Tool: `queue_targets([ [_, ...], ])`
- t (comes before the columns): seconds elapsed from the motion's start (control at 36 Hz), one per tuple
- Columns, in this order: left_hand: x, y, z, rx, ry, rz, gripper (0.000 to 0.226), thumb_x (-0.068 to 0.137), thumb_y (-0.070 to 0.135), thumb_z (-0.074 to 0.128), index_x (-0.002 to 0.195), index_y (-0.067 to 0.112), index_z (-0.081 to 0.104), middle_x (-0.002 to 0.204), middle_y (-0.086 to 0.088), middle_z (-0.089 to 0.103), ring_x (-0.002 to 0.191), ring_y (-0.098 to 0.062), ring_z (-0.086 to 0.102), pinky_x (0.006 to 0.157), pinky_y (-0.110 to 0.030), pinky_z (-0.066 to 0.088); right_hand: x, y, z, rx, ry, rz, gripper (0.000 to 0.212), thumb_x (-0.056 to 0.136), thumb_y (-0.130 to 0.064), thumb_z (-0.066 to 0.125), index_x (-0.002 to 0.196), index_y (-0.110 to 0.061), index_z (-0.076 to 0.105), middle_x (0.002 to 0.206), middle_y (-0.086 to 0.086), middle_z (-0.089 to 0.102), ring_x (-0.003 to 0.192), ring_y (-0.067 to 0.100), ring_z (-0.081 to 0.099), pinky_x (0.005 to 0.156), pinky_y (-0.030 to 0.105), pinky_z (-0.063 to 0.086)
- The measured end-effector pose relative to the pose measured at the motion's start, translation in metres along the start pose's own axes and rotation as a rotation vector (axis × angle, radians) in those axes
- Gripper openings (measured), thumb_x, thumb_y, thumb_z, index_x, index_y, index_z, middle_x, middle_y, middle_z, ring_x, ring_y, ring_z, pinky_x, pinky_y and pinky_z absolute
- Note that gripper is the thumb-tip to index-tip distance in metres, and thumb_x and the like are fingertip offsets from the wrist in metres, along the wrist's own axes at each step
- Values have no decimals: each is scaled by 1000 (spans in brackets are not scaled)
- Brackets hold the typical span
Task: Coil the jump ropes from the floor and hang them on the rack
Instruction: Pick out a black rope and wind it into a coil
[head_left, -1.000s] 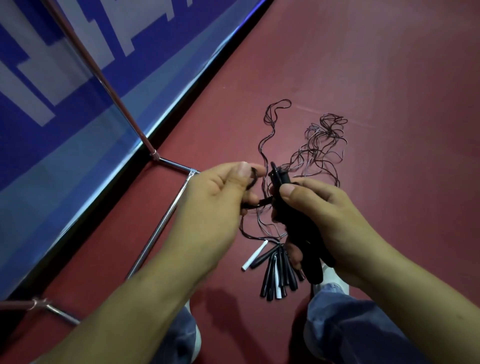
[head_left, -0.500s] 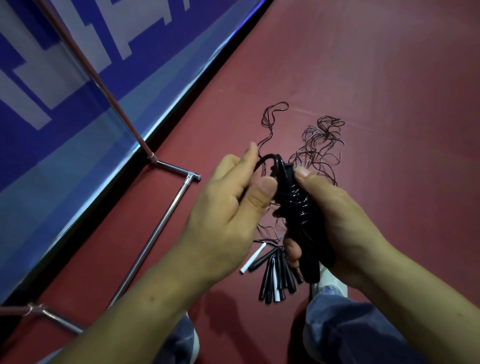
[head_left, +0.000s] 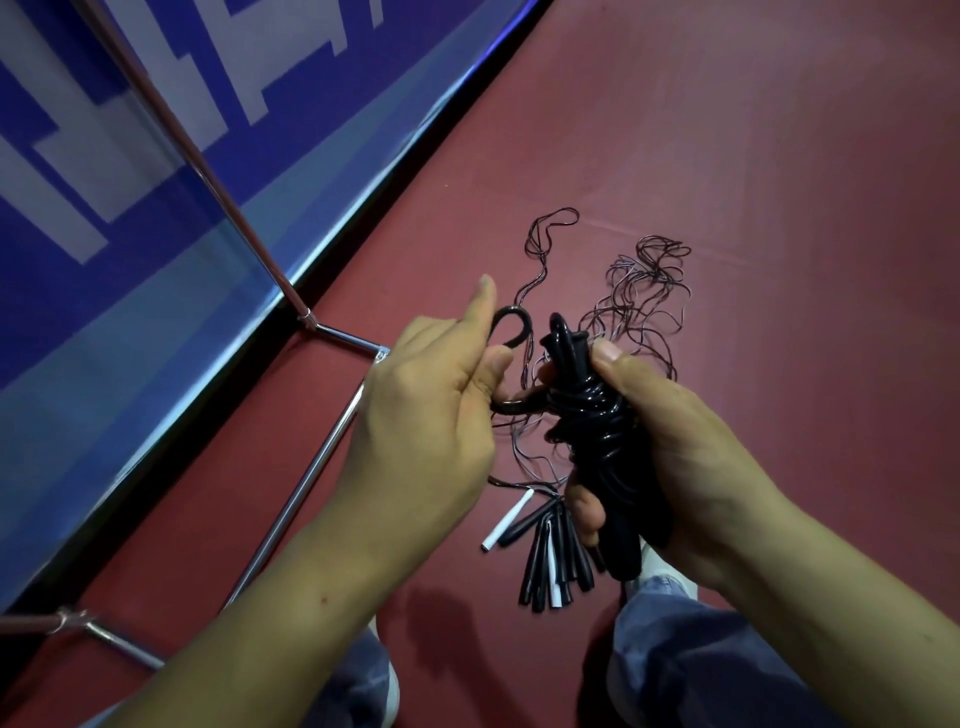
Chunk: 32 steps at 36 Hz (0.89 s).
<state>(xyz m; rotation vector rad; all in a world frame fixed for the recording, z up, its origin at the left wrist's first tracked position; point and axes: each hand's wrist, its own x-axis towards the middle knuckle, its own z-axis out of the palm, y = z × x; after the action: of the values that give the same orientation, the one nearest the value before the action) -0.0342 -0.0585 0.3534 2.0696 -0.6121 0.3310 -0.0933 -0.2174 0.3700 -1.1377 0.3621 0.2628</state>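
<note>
The coiled jump rope (head_left: 592, 436) stands nearly upright in your right hand (head_left: 680, 462). Fingers and thumb wrap the wound black bundle, handle ends pointing down toward your feet. Its loose tail (head_left: 511, 312) leaves the bundle's left side and curls into a small loop just beside it, pinched in your left hand (head_left: 426, 415), index finger raised. That makes the left hand the nearer one for the next wrap. Half a second earlier it pressed against the bundle's top; now it has drawn the tail out sideways. More jump ropes (head_left: 545, 561) lie on the floor (head_left: 753, 208) below, the rack (head_left: 311, 483) to your left.
</note>
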Motion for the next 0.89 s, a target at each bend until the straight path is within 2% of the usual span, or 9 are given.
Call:
queue_targets([
  [0.03,0,-1,1,28,-27,21,43,98,13,54,139,4,57,83,-1,62,81,-21,59,76,-22,48,0,0,0,2,-2,-3,49,91,-48,58,109,-3,66,72,11,56,39,27,49,44,34,49],
  [0.08,-1,-1,2,65,-97,58,37,99,13,52,133,3,62,84,2,58,81,-21,54,75,-21,43,0,0,-1,-1,-8,-11,52,91,-49,57,111,-1,64,70,12,52,39,27,50,45,34,49],
  [0.19,-3,-3,2,49,-235,96,23,101,15,49,109,8,70,81,2,50,76,-18,49,68,-23,39,0,0,-4,-39,-31,-24,49,93,-49,56,107,-4,69,69,10,53,39,27,50,47,35,49],
  [0.28,-1,-4,3,28,-247,105,20,101,12,51,98,4,69,78,0,47,69,-16,46,62,-20,36,0,0,-7,-57,-61,-30,52,93,-50,60,113,-2,67,79,17,52,39,27,51,46,35,49],
  [0.39,1,-4,4,24,-176,116,16,99,4,55,97,2,70,78,2,48,68,-12,45,64,-15,34,0,0,-7,-56,-78,-21,53,89,-51,59,115,-6,69,83,17,50,39,29,51,45,35,49],
  [0.53,-1,0,4,-39,-124,139,17,99,3,55,98,1,72,80,-1,55,72,-13,51,67,-19,40,-2,-3,-5,-18,-85,-2,47,92,-52,58,111,-11,72,83,15,54,38,27,51,46,34,49],
  [0.64,0,1,5,-75,-138,123,18,100,6,55,98,3,72,78,-1,54,72,-15,53,66,-22,41,-3,-5,-4,5,-82,9,45,90,-50,55,108,-13,74,78,11,56,36,26,49,46,34,48],
  [0.75,2,1,5,-122,-172,90,20,101,10,53,97,5,72,78,1,54,73,-12,53,68,-16,39,-5,-7,-3,4,-98,45,43,88,-52,55,101,-16,75,69,10,51,35,25,49,45,33,48],
  [0.89,1,1,6,-150,-204,79,20,101,8,52,96,6,71,79,4,53,74,-10,54,68,-14,40,-6,-8,-4,-10,-155,58,39,91,-53,55,101,-20,74,70,12,54,36,25,50,44,32,49],
])
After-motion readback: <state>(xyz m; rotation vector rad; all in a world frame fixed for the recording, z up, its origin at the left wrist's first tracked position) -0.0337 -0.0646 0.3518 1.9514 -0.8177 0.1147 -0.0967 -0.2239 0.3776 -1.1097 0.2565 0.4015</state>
